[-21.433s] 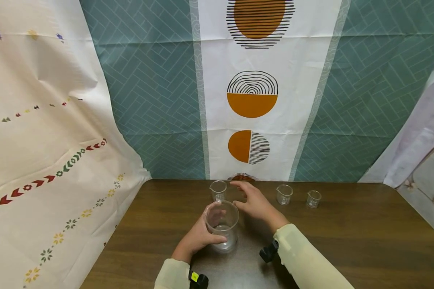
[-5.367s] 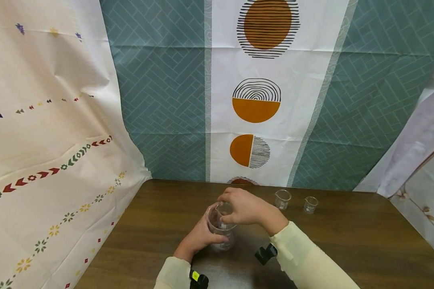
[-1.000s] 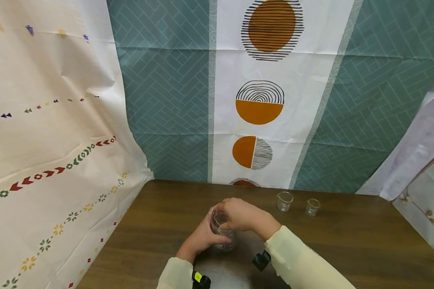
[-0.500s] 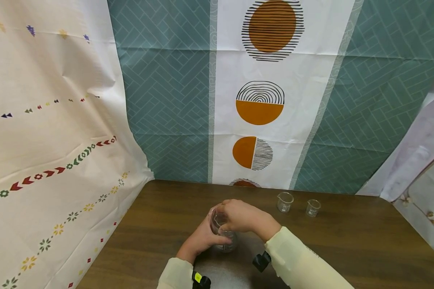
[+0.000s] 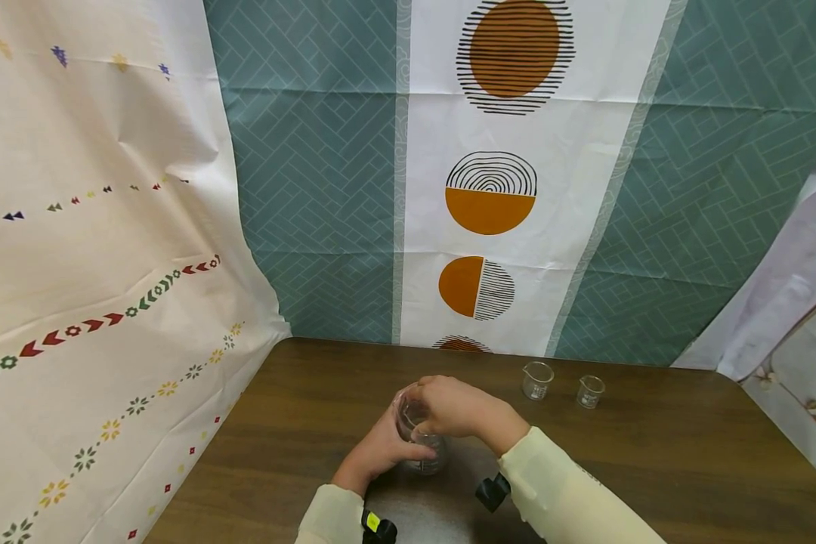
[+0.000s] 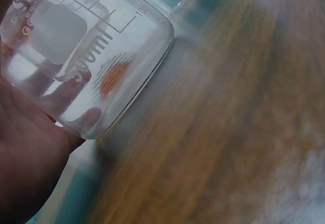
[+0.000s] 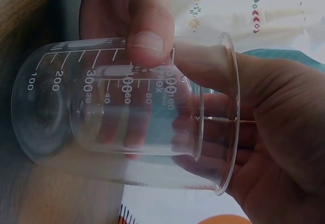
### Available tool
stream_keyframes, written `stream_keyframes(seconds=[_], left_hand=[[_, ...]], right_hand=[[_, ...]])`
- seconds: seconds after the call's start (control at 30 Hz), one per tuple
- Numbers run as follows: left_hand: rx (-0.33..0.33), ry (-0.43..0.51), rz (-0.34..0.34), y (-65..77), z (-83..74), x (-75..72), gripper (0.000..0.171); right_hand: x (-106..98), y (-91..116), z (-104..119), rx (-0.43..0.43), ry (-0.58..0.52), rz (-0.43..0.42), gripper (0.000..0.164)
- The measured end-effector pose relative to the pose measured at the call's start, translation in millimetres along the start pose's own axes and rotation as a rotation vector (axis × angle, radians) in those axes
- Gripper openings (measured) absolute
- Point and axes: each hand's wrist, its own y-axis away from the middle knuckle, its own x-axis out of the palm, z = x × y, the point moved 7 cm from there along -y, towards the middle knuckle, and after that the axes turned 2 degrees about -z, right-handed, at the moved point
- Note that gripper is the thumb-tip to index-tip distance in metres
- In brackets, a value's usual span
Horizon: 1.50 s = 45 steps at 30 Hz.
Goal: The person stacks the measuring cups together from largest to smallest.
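A long teal cloth with a white middle panel of orange rounds (image 5: 306, 189) hangs at 12 o'clock from the person, behind a dark brown wood-grain table (image 5: 299, 438). Towards the table's 6 o'clock side, a big clear glass beaker with white print (image 6: 91, 56) is upright, long axis vertical, mouth to the ceiling; whether its base touches the wood I can't quite tell. The left hand (image 5: 377, 449) comes from 8 o'clock and wraps its wall, thumb and fingers parted by the glass. The right hand (image 5: 459, 408) arrives from 4 o'clock, thumb and bent fingers gripping the top of a smaller clear glass beaker (image 7: 137, 112), nested mouth-up inside. Only the right wrist view, which turns both mouths to 3 o'clock, shows the inner scale and the gap beneath its base; there a left thumb covers some figures, while from the head the right hand hides much of the inner rim. Towards 2 o'clock stand a small clear spouted glass beaker (image 5: 537, 381) and, farther out, a tiny clear spouted glass beaker (image 5: 590, 392).
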Motion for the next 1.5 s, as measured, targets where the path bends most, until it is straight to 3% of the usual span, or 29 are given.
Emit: stream_keyframes(seconds=[1.5], left_hand=[[-0.015, -0.026, 0.003, 0.2, 1.8, -2.2, 0.102]], right_hand=[[1.5, -2.7, 3.9, -0.009, -0.017, 0.017, 0.058]])
